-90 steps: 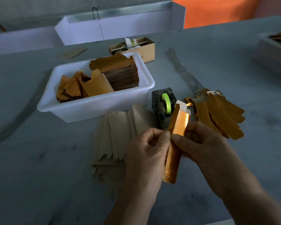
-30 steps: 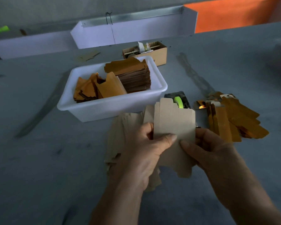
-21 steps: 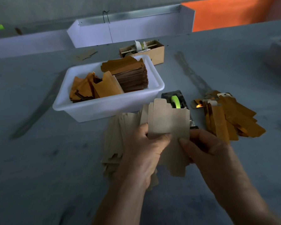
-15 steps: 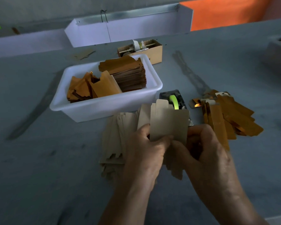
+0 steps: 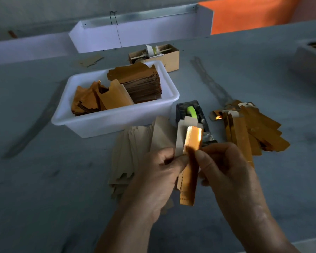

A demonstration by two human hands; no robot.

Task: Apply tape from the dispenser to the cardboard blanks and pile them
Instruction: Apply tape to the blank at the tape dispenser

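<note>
A cardboard blank (image 5: 190, 161), folded so its shiny gold side faces me, stands upright between both hands. My left hand (image 5: 159, 179) pinches its left edge and my right hand (image 5: 224, 170) pinches its right edge. Just behind it stands the black tape dispenser (image 5: 190, 114) with a green roll. A fanned stack of plain beige blanks (image 5: 135, 147) lies under my left hand. To the right lies a loose pile of folded gold blanks (image 5: 252, 132).
A white tub (image 5: 117, 121) with more gold blanks stands behind the beige stack. A small cardboard box (image 5: 164, 55) sits farther back, in front of a white trough (image 5: 140, 31). Another tray (image 5: 310, 57) is at the right edge of the grey table.
The blank was held flat with its beige side up; both hands have now folded it lengthwise so the gold side shows. Three seconds ago another gold folded blank was in my hands.
</note>
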